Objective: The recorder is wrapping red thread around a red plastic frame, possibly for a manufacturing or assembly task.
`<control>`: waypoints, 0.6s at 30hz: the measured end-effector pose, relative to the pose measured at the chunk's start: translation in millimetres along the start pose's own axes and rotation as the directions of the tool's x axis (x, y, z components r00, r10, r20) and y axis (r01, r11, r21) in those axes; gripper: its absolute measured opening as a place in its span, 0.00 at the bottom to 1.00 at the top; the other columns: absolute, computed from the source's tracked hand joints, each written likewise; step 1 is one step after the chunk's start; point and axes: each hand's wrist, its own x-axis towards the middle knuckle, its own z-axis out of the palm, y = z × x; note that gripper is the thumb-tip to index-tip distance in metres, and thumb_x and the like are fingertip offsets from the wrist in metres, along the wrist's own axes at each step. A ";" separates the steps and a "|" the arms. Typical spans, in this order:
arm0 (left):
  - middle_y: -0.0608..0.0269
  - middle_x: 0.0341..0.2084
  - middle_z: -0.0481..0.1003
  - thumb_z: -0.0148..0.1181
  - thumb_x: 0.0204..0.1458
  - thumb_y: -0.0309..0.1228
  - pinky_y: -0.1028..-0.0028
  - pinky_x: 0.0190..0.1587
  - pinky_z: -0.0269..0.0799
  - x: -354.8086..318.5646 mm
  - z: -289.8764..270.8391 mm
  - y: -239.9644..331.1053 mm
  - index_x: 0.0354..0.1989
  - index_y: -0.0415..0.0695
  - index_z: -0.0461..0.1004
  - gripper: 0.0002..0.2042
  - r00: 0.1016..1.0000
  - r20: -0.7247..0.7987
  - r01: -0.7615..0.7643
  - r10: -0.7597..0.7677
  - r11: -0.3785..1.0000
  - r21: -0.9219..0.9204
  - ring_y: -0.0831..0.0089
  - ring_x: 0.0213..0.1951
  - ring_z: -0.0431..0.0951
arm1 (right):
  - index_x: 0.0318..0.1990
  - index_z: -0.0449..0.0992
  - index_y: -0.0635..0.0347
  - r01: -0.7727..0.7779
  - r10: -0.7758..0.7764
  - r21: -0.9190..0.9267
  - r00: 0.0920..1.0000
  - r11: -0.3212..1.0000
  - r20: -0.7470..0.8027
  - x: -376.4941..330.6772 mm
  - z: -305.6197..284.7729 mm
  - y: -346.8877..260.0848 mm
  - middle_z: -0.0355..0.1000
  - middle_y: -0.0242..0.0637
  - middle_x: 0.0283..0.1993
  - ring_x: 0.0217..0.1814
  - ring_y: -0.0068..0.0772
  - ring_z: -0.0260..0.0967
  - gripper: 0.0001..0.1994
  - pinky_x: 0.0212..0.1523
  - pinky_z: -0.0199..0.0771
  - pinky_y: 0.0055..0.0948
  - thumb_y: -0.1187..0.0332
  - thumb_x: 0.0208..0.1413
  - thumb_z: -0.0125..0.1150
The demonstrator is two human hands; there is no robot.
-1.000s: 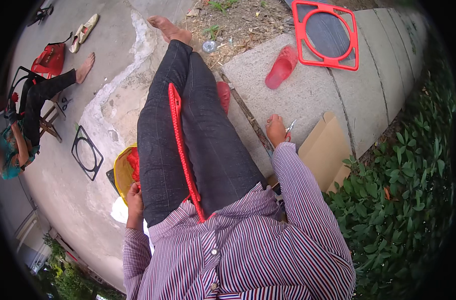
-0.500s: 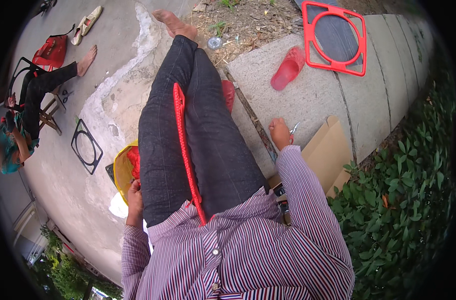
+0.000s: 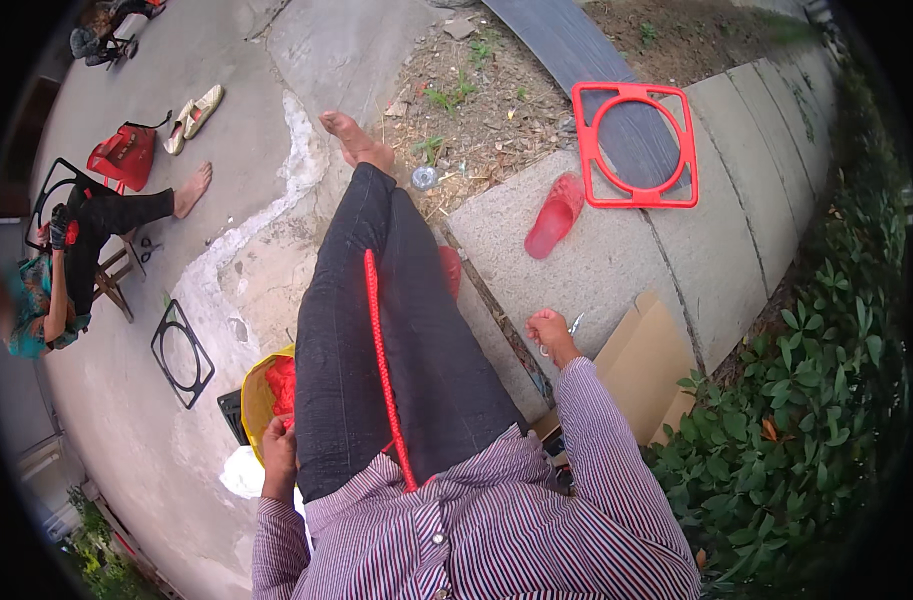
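The person sits in a striped long-sleeved shirt [image 3: 476, 530] with dark-trousered legs [image 3: 376, 340] stretched forward; a length of red braided plastic cord [image 3: 381, 350] lies along the lap from the waist toward the knee; the left hand [image 3: 278, 445] is lowered beside the left thigh, fingers curled at the edge of a yellow bag holding red cord material [image 3: 268, 392], though how firmly it grips cannot be told; the right hand [image 3: 549, 332] rests on the grey concrete kerb slab [image 3: 616, 270], closed around a small pair of metal scissors [image 3: 572, 326] whose tips protrude past the fingers; a flat sheet of brown cardboard [image 3: 646, 365] lies just beside that hand; a black square wire frame with a ring [image 3: 183, 353] lies on the pavement to the left; farther off, a red plastic sandal [image 3: 553, 216] sits on the slab near a red square frame with an inner ring [image 3: 634, 146]; another seated person [image 3: 66, 260] works well apart at far left.
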 end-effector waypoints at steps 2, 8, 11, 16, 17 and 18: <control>0.68 0.28 0.75 0.56 0.54 0.24 0.82 0.31 0.66 -0.6 3.8 4.7 0.39 0.40 0.73 0.06 0.999 -0.041 -0.009 0.009 1.000 0.003 0.83 0.27 0.71 | 0.31 0.69 0.57 -0.017 0.016 0.079 1.000 0.997 0.024 -13.0 5.0 -6.0 0.72 0.32 0.25 0.20 0.22 0.67 0.04 0.19 0.64 0.21 0.72 0.50 0.59; 0.70 0.22 0.73 0.59 0.53 0.26 0.81 0.25 0.62 -0.3 2.6 5.4 0.38 0.41 0.73 0.06 0.996 -0.086 -0.036 0.036 0.999 0.008 0.83 0.22 0.68 | 0.32 0.69 0.58 0.149 -0.199 0.316 0.971 0.937 0.134 -56.2 28.7 -53.0 0.72 0.33 0.27 0.22 0.21 0.67 0.04 0.22 0.66 0.22 0.73 0.51 0.59; 0.63 0.24 0.74 0.61 0.52 0.30 0.77 0.32 0.69 2.4 -6.2 -2.9 0.41 0.37 0.73 0.11 0.993 -0.112 -0.003 0.032 0.967 0.253 0.76 0.25 0.73 | 0.33 0.69 0.58 0.240 -0.389 0.499 0.895 0.833 0.219 -95.6 46.4 -102.6 0.72 0.34 0.27 0.21 0.21 0.66 0.04 0.23 0.67 0.22 0.74 0.52 0.58; 0.50 0.35 0.75 0.63 0.49 0.35 0.66 0.45 0.70 -3.2 -9.0 2.9 0.44 0.37 0.73 0.18 0.915 -0.132 -0.199 0.381 0.712 0.674 0.58 0.40 0.75 | 0.33 0.67 0.59 0.332 -0.655 0.678 0.696 0.656 0.294 -197.5 85.4 -182.1 0.71 0.39 0.29 0.19 0.25 0.63 0.06 0.22 0.65 0.22 0.77 0.51 0.59; 0.48 0.38 0.75 0.63 0.48 0.36 0.64 0.48 0.69 -8.1 -5.5 11.1 0.44 0.37 0.73 0.18 0.877 -0.039 -0.239 0.479 0.504 0.830 0.55 0.44 0.74 | 0.33 0.67 0.59 0.330 -0.668 0.661 0.655 0.674 0.354 -219.3 94.3 -193.8 0.71 0.39 0.29 0.19 0.25 0.63 0.06 0.22 0.65 0.22 0.77 0.51 0.59; 0.48 0.38 0.75 0.63 0.48 0.36 0.64 0.48 0.69 -15.0 -0.5 21.8 0.44 0.37 0.73 0.18 0.861 -0.085 -0.225 0.501 0.526 0.820 0.55 0.44 0.74 | 0.33 0.67 0.60 0.366 -0.707 0.648 0.585 0.668 0.398 -241.5 103.5 -202.3 0.72 0.40 0.29 0.20 0.25 0.63 0.06 0.22 0.65 0.22 0.78 0.50 0.58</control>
